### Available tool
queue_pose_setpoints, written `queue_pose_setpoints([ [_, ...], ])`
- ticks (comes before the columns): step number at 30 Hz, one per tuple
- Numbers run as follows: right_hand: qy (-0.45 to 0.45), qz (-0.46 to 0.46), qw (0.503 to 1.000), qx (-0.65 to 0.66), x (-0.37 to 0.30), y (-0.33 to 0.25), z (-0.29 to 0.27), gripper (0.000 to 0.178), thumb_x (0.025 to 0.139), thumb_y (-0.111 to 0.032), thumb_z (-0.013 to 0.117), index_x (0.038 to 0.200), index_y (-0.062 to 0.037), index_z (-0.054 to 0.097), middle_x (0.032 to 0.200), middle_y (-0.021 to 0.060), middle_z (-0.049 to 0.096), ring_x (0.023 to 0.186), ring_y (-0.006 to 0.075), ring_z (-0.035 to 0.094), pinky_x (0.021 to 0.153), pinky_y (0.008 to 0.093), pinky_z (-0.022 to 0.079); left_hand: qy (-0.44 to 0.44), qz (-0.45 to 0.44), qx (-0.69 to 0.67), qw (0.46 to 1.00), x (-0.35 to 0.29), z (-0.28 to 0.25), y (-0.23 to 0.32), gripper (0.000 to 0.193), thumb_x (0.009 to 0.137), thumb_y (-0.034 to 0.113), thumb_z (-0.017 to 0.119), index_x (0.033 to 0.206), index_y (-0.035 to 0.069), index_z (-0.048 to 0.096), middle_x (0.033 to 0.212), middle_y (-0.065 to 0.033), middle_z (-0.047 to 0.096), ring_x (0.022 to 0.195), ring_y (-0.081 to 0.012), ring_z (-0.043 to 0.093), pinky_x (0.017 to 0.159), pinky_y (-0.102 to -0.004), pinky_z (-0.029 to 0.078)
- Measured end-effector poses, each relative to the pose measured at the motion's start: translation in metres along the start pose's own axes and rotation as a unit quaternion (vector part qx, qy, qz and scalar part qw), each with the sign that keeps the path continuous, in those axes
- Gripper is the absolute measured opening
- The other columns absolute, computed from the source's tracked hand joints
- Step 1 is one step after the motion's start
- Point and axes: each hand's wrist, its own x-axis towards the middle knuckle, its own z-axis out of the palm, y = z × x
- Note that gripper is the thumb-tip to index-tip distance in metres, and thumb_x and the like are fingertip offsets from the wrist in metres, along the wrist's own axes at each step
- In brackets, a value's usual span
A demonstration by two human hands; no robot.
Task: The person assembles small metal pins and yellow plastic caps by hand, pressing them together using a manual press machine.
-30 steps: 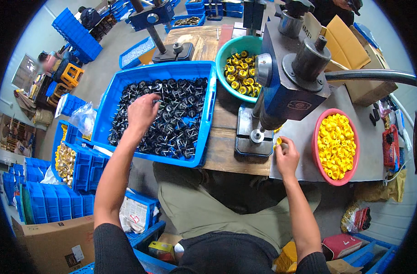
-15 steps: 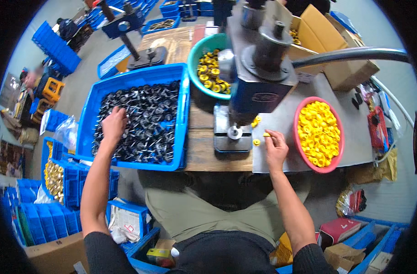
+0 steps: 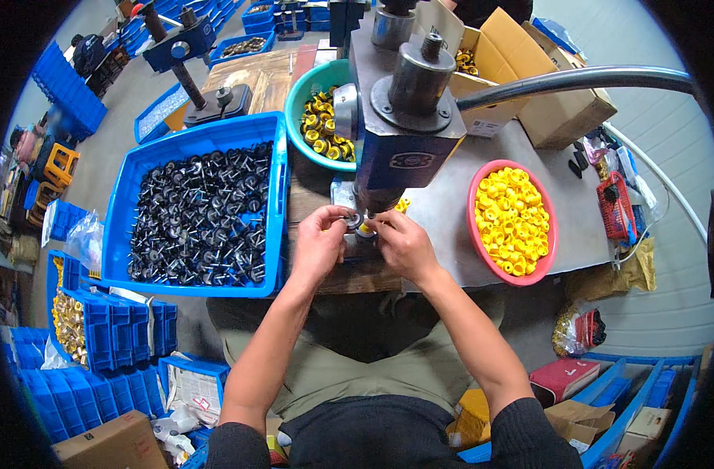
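Observation:
Both hands meet under the head of a dark blue bench press (image 3: 410, 152), over its metal base. My left hand (image 3: 319, 244) pinches a small black disc-shaped part (image 3: 352, 222). Close beside it, my right hand (image 3: 405, 244) has its fingertips closed on a small yellow cap (image 3: 365, 230). Whether the two pieces touch is hidden by the fingers. To the left stands a blue bin (image 3: 276, 195) full of black parts with metal pins. A pink bowl (image 3: 472, 215) heaped with yellow caps sits on the right.
Behind the press is a green bowl (image 3: 295, 129) holding yellow-and-black pieces. Loose yellow caps (image 3: 403, 205) lie by the press base. A thick dark hose (image 3: 576, 78) runs right from the press, past an open cardboard box (image 3: 513, 47). A second press (image 3: 181, 53) stands far left.
My left hand has come out of the blue bin with a black part. My right hand has moved left with a yellow cap, and the two now meet at the press.

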Motion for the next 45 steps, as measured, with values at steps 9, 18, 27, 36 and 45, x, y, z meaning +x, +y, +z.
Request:
queue_pose_setpoints([
  [9,0.046,0.174,0.98,0.08,-0.03,-0.014,-0.018,0.021,0.081,0.003,0.062,0.1,-0.0001,0.067,0.095,0.0139,0.063,0.084,0.0305,0.066,0.074,0.0376,0.054,-0.006,-0.021,-0.022,1.0,0.023,0.011,-0.025,0.016,0.091,0.005,0.057,0.105,0.0,0.065,0.068,-0.0005,0.058,0.045,-0.0041,0.045,0.038,-0.0212,0.036],
  [18,0.108,0.217,0.968,0.059,-0.022,-0.018,-0.07,0.013,0.088,-0.003,0.064,0.101,-0.0021,0.068,0.094,0.0093,0.066,0.076,0.0184,0.062,0.066,0.0294,0.05,-0.008,0.138,0.284,0.949,0.007,0.014,-0.016,0.032,0.079,0.012,0.075,0.108,0.003,0.064,0.087,-0.0076,0.064,0.082,-0.0211,0.063,0.074,-0.0339,0.051],
  [27,0.13,-0.035,0.771,0.623,0.125,-0.052,-0.355,0.06,0.101,-0.041,0.032,0.135,0.005,0.048,0.124,0.0259,0.058,0.123,0.0382,0.052,0.117,0.0605,0.023,0.001,0.221,0.353,0.909,0.006,0.012,-0.019,0.043,0.076,0.016,0.08,0.113,0.003,0.061,0.092,-0.01,0.06,0.085,-0.0266,0.062,0.074,-0.0374,0.05],
  [36,0.257,0.028,0.903,0.345,0.019,-0.167,-0.231,0.04,0.102,-0.026,0.038,0.116,0.0018,0.062,0.084,0.0118,0.056,0.1,0.0352,0.062,0.116,0.0633,0.021,0.052,0.27,0.395,0.877,0.008,0.014,-0.029,0.041,0.074,0.023,0.083,0.104,0.008,0.061,0.097,-0.0092,0.062,0.086,-0.0311,0.066,0.069,-0.0418,0.052],
  [45,0.331,0.022,0.938,0.104,-0.092,-0.089,-0.082,0.044,0.102,-0.026,0.037,0.137,-0.0012,0.046,0.139,0.0267,0.046,0.118,0.047,0.057,0.093,0.0552,0.054,0.04,0.251,0.403,0.879,0.007,0.013,-0.026,0.041,0.073,0.02,0.084,0.098,0.003,0.057,0.097,-0.0142,0.062,0.089,-0.0365,0.063,0.073,-0.043,0.051],
])
